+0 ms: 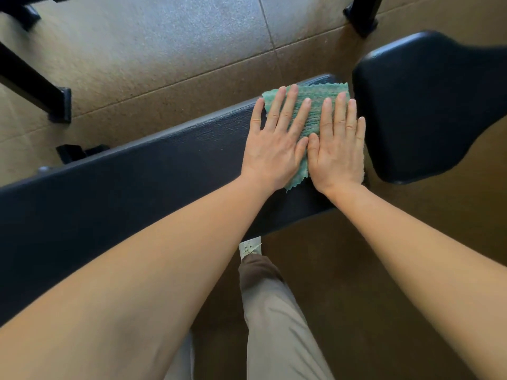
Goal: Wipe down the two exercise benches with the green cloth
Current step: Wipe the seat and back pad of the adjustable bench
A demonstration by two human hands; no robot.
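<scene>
the left hand (274, 149) and right hand (338, 152) are lying flat, fingers straight, pressing the cloth (312, 111) onto the right end of the long bench (137, 193), just beside the second bench (428, 105). wiping is seemingly only under way here, and the second bench is probably waiting its turn.

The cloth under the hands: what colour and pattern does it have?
Green cloth with a ribbed weave; the head view shows it.

Bench (131, 193) left end off frame
</scene>
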